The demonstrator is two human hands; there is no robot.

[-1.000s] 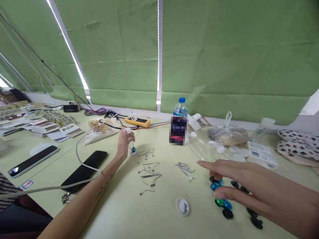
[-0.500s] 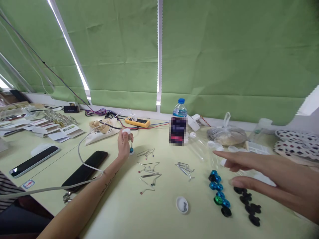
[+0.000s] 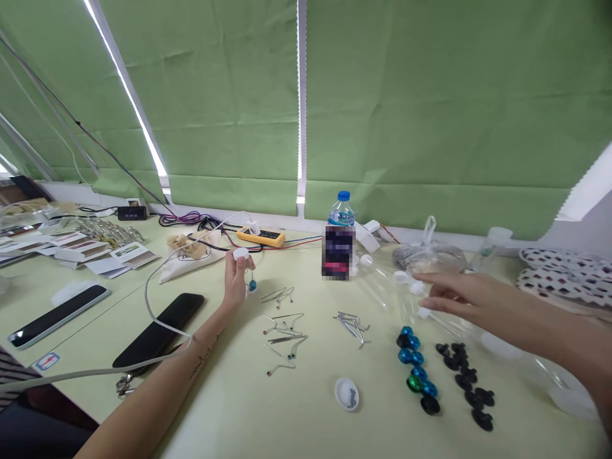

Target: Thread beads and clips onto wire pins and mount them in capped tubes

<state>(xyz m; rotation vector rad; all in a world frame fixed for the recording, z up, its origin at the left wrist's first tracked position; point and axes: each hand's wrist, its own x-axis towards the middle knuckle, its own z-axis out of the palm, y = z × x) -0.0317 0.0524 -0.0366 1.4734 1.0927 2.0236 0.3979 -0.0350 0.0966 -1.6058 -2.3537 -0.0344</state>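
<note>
My left hand (image 3: pixel 233 280) is closed around a small white-capped piece (image 3: pixel 241 254), with a wire and a blue ball-like part (image 3: pixel 252 285) hanging below the cap. Whether a clear wall surrounds the wire is hard to see. On the right, my right hand (image 3: pixel 454 294) reaches over clear tubes with white caps (image 3: pixel 417 288), index finger stretched and thumb apart below it. Contact with a cap cannot be made out. Nearer on the table lie shiny blue and green spool-like parts (image 3: pixel 414 357) and black flat parts (image 3: pixel 471 386).
Bent wire pieces (image 3: pixel 287 325) and plain metal pins (image 3: pixel 351 326) lie mid-table. A white cap (image 3: pixel 347 394) sits in front. Behind stand a water bottle (image 3: pixel 342 210) and a yellow multimeter-like device (image 3: pixel 261 237). A phone (image 3: pixel 160 328) and a white cable (image 3: pixel 148 293) lie left.
My right hand has moved farther over the capped tubes, its thumb now closer to the index finger. The left hand keeps its hold. The view has shifted slightly.
</note>
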